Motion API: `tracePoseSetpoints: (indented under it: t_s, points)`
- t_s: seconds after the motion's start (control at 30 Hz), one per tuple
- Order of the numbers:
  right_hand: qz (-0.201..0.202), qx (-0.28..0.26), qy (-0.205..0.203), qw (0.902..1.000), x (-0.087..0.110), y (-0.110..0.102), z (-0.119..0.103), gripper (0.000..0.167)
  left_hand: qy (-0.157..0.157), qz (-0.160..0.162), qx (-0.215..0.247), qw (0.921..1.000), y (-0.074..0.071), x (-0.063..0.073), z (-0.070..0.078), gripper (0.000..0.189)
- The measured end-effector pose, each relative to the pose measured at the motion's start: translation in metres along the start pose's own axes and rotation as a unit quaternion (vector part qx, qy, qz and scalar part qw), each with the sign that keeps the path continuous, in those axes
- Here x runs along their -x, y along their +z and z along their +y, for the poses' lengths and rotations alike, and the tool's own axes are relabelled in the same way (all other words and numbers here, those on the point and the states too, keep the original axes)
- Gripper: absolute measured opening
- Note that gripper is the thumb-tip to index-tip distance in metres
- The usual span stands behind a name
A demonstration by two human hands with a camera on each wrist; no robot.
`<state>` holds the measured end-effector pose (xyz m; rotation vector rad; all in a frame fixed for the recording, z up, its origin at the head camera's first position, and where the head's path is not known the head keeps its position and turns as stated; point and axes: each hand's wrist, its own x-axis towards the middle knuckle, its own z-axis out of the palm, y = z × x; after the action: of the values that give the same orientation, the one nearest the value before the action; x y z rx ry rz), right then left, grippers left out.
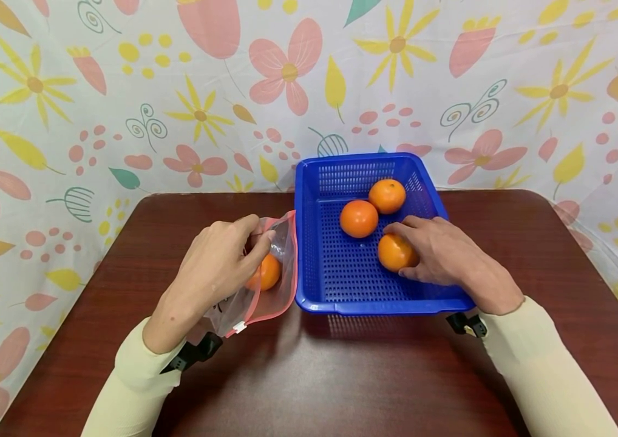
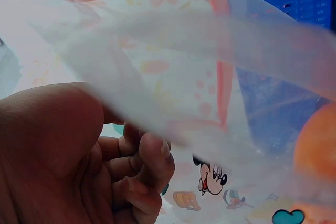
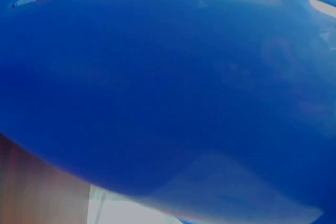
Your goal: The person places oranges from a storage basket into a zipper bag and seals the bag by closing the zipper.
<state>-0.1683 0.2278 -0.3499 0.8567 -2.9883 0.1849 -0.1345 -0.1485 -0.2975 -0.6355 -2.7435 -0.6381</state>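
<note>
My left hand (image 1: 220, 252) pinches the edge of a clear slider bag (image 1: 281, 297) with a pink-red rim and cartoon prints. The bag's mouth gapes toward the basket, and an orange (image 1: 269, 271) lies inside it. In the left wrist view, curled fingers sit at the bag film (image 2: 210, 145). My right hand (image 1: 440, 249) reaches into a blue plastic basket (image 1: 336, 306), its thumb and fingers curled round an orange (image 1: 395, 252). Two more oranges, a nearer one (image 1: 359, 219) and a farther one (image 1: 387, 196), rest on the basket floor. Blue basket wall (image 3: 168, 87) fills most of the right wrist view.
The basket stands on a dark reddish-brown table (image 1: 374, 382), with the bag right at its left side. A white curtain (image 1: 287, 121) printed with flowers and leaves hangs behind the table and along its sides. The bag's white slider (image 1: 240, 327) is at the near end of its rim.
</note>
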Motion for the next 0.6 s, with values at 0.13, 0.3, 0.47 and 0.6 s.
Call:
tracePoseSetpoints:
  t_s: [0.13,0.3,0.47,0.6]
  points:
    - [-0.002,-0.006,0.003,1.0000,0.0011,-0.0013,-0.0012,0.069,0.001,0.000,-0.001,1.0000,0.0000,-0.0003,-0.0001,0.033]
    - [-0.001,-0.013,0.002,0.9999,0.0021,-0.0036,-0.0022,0.069,0.003,0.000,-0.003,1.0000,0.0003,-0.0002,-0.0003,0.034]
    - [-0.005,-0.018,0.009,0.9998,0.0029,-0.0055,-0.0033,0.069,0.003,-0.001,-0.003,1.0000,-0.0002,-0.0005,0.0001,0.033]
    - [0.001,-0.017,0.007,0.9998,0.0038,-0.0076,-0.0043,0.070,0.002,-0.002,-0.002,1.0000,-0.0002,-0.0007,0.0000,0.033]
